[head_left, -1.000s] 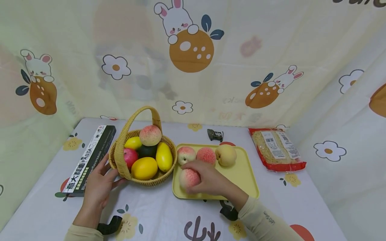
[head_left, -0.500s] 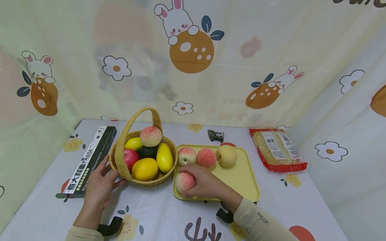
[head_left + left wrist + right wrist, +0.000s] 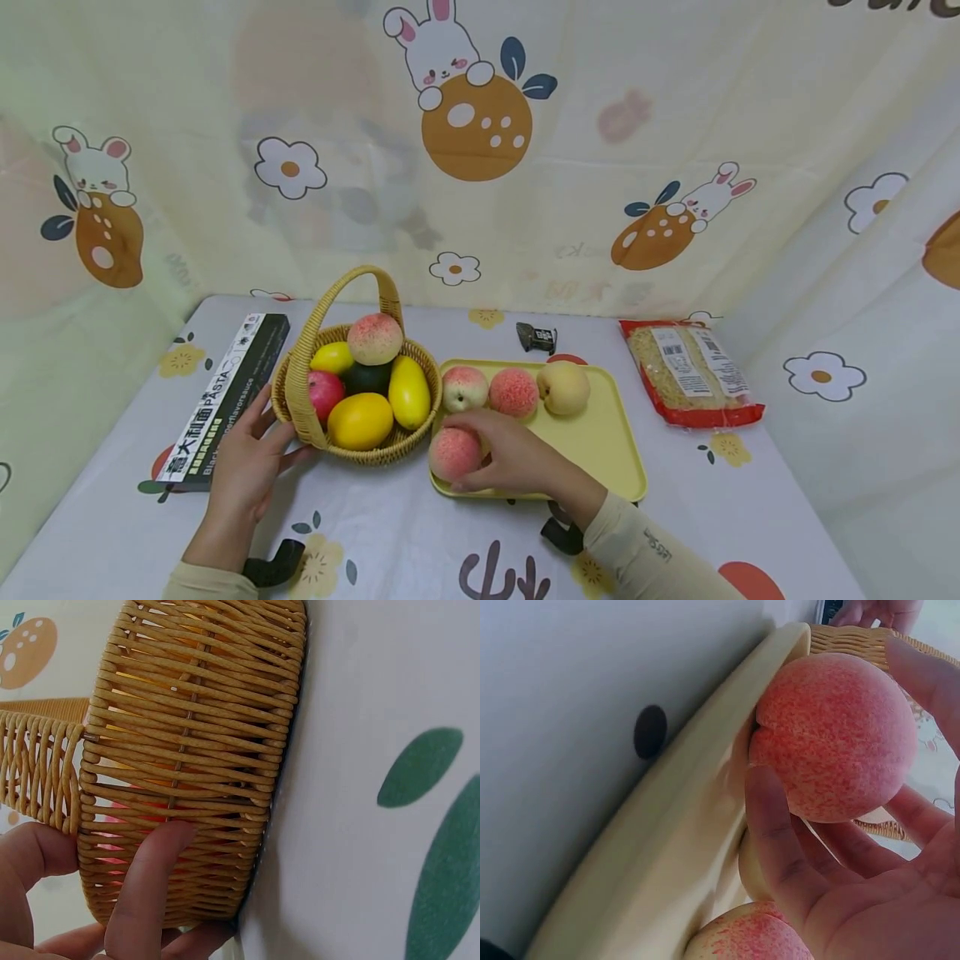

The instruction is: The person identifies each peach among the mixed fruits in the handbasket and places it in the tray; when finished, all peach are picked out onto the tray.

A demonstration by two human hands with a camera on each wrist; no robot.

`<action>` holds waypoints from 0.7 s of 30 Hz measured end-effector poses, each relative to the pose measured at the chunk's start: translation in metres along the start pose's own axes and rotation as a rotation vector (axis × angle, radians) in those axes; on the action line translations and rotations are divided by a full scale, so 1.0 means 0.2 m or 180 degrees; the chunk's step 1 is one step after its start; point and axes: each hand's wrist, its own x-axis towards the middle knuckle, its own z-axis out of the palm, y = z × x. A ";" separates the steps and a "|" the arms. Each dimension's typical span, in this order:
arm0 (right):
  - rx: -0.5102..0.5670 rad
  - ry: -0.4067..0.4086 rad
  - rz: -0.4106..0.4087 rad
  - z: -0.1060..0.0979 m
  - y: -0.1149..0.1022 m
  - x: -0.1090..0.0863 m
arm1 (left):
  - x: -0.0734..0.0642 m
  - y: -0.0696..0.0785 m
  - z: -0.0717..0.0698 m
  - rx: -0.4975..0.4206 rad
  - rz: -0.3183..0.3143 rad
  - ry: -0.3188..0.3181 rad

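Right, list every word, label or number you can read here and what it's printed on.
"PASTA", beside large Chinese characters: long black cardboard box left of the woven wicker basket.
Its smaller lines: blurred.
White barcode labels on the red-edged noodle packet: too small.
Small dark wrapper: unreadable.
Beige sleeve print: unreadable.

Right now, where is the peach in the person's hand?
In the head view, the peach sits at the yellow tray's front-left corner, held by the right hand, just right of the basket.

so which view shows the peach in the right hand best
The right wrist view: the peach fills the frame, with the right hand curled round it at the yellow tray's rim. The head view shows it small and partly covered by the hand. The left wrist view shows only the wicker basket.
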 end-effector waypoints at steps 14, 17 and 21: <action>0.0405 0.0008 0.0107 -0.08 -0.02 -0.04 | 0.00 0.00 0.00 -0.0017 0.0002 -0.0027; 0.0420 0.0041 0.0113 -0.09 -0.02 -0.06 | 0.00 0.00 0.00 -0.0014 -0.0004 -0.0020; 0.0399 0.0114 0.0136 -0.11 -0.01 -0.09 | 0.00 0.00 0.00 -0.0005 -0.0011 -0.0023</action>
